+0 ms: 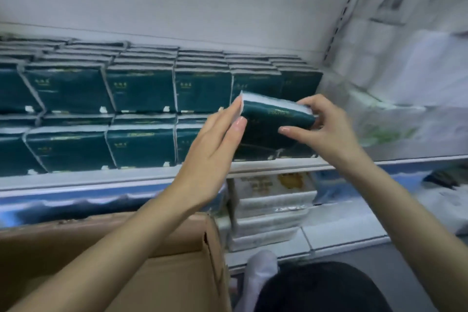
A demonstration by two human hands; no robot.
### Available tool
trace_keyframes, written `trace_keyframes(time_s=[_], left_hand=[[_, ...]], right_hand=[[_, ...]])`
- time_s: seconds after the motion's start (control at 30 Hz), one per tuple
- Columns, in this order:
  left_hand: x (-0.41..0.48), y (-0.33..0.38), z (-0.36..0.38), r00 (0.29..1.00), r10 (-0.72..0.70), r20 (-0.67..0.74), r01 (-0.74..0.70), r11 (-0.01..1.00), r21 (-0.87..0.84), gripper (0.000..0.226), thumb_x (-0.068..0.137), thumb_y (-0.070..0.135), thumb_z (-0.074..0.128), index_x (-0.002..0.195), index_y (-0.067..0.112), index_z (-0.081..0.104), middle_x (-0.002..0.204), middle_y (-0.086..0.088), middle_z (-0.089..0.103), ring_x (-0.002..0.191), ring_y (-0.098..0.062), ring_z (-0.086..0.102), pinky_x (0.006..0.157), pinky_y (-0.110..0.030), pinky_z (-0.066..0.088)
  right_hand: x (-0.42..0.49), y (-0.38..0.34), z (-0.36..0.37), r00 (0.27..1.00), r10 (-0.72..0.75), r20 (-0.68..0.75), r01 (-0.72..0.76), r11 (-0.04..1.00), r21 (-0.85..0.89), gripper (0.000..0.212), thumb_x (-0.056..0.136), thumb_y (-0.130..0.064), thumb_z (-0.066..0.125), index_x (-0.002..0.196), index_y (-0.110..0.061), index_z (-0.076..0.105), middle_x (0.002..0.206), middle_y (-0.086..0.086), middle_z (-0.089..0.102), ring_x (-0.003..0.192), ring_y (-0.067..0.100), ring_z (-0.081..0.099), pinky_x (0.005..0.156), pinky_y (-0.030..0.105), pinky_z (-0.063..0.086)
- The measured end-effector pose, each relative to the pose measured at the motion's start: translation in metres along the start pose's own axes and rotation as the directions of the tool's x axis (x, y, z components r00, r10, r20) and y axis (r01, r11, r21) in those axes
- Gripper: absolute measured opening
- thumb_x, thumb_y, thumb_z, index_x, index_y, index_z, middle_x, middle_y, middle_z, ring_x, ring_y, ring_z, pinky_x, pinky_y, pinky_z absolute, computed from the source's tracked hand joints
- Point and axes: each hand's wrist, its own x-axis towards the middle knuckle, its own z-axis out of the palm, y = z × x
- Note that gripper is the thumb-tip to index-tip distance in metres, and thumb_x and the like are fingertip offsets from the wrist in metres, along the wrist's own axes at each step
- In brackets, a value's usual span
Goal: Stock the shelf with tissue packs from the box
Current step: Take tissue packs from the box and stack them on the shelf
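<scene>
Shelf (101,180): tilted, seemingly teal tissue pack (266,119)

Two forearms in view, both bare from the lower frame edge up to the wrists, slim in build. Left hand (212,149) and right hand (326,131): long, slender fingers, wrists and fingers bare. Fingernails (239,124) kept a little past the fingertip, rounded at the end, with a glossy finish that catches the light. At bottom right, a dark, near-black garment (329,289) over the lap or knee; plain cloth, detail lost to blur. Just left of it, a white soft-looking piece (260,271), sock or shoe, cannot tell which.
</scene>
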Motion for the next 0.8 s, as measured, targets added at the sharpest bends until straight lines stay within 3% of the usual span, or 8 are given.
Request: trace_keyframes(time_s=[0.1, 0.17, 0.23, 0.37, 0.5, 0.6, 0.7, 0.8], left_hand=[[0.034, 0.006, 0.012, 0.997, 0.043, 0.069, -0.051, 0.992, 0.118, 0.061, 0.093, 0.056, 0.026, 0.149, 0.033, 0.028, 0.144, 0.021, 0.034, 0.127, 0.02, 0.027, 0.104, 0.0, 0.016], [0.06, 0.003, 0.013, 0.994, 0.068, 0.081, -0.09, 0.952, 0.294, 0.064, 0.095, 0.062, 0.025, 0.15, 0.031, 0.026, 0.15, 0.011, 0.032, 0.136, 0.004, 0.027, 0.114, -0.018, 0.018], [0.084, -0.004, 0.008, 0.988, 0.117, 0.105, -0.155, 0.845, 0.512, 0.066, 0.094, 0.063, 0.019, 0.151, 0.029, 0.025, 0.154, 0.004, 0.03, 0.141, -0.011, 0.026, 0.117, -0.038, 0.021], [0.122, -0.016, -0.008, 0.971, 0.137, 0.195, -0.239, 0.528, 0.815, 0.07, 0.092, 0.063, 0.013, 0.151, 0.028, 0.023, 0.157, -0.004, 0.027, 0.14, -0.026, 0.03, 0.115, -0.044, 0.021], [0.155, -0.029, -0.018, 0.973, 0.006, 0.231, -0.219, 0.342, 0.914, 0.067, 0.096, 0.058, 0.027, 0.154, 0.029, 0.01, 0.161, -0.002, 0.014, 0.146, -0.024, 0.018, 0.118, -0.04, 0.012], [0.172, -0.031, -0.023, 0.969, -0.091, 0.231, -0.2, 0.265, 0.943, 0.071, 0.095, 0.061, 0.03, 0.154, 0.03, 0.005, 0.161, 0.001, 0.013, 0.146, -0.024, 0.018, 0.117, -0.039, 0.016], [0.178, -0.031, -0.023, 0.969, -0.104, 0.224, -0.195, 0.231, 0.953, 0.071, 0.095, 0.062, 0.031, 0.154, 0.03, 0.007, 0.16, 0.003, 0.016, 0.145, -0.022, 0.021, 0.115, -0.038, 0.02], [0.176, -0.032, -0.022, 0.97, -0.09, 0.225, -0.199, 0.234, 0.952, 0.071, 0.095, 0.062, 0.032, 0.154, 0.03, 0.008, 0.16, 0.003, 0.017, 0.146, -0.021, 0.019, 0.116, -0.036, 0.018]], right_hand=[[0.027, 0.024, -0.034, 1.0, 0.006, -0.006, -0.006, 0.999, -0.048, 0.043, 0.053, -0.053, 0.077, 0.081, -0.029, 0.056, 0.077, -0.008, 0.06, 0.066, 0.005, 0.059, 0.064, 0.036, 0.053], [0.048, 0.038, -0.054, 0.999, 0.023, -0.044, -0.028, 0.994, -0.11, 0.04, 0.056, -0.046, 0.08, 0.083, -0.026, 0.057, 0.073, -0.012, 0.058, 0.058, 0.0, 0.057, 0.061, 0.033, 0.052], [0.069, 0.056, -0.069, 0.996, 0.06, -0.063, -0.069, 0.987, -0.145, 0.039, 0.064, -0.032, 0.084, 0.088, -0.018, 0.057, 0.073, -0.009, 0.057, 0.059, 0.005, 0.057, 0.063, 0.035, 0.053], [0.103, 0.079, -0.077, 0.994, 0.086, -0.065, -0.101, 0.958, -0.27, 0.047, 0.062, -0.044, 0.084, 0.09, -0.02, 0.054, 0.08, 0.001, 0.059, 0.077, 0.028, 0.06, 0.071, 0.047, 0.054], [0.127, 0.09, -0.064, 0.994, 0.114, 0.005, -0.101, 0.899, -0.427, 0.05, 0.068, -0.033, 0.085, 0.104, -0.013, 0.057, 0.101, 0.007, 0.055, 0.092, 0.025, 0.052, 0.073, 0.028, 0.036], [0.137, 0.094, -0.045, 0.989, 0.132, 0.069, -0.085, 0.881, -0.465, 0.068, 0.067, -0.032, 0.086, 0.119, -0.004, 0.051, 0.117, 0.013, 0.049, 0.108, 0.029, 0.049, 0.079, 0.024, 0.034], [0.133, 0.098, -0.027, 0.994, 0.104, 0.027, -0.082, 0.898, -0.433, 0.087, 0.068, -0.036, 0.085, 0.135, -0.009, 0.037, 0.134, 0.018, 0.04, 0.118, 0.032, 0.046, 0.092, 0.029, 0.039], [0.125, 0.099, -0.017, 0.998, 0.045, -0.046, -0.06, 0.902, -0.427, 0.097, 0.066, -0.039, 0.084, 0.143, -0.013, 0.03, 0.137, 0.019, 0.039, 0.12, 0.036, 0.046, 0.098, 0.041, 0.043]])
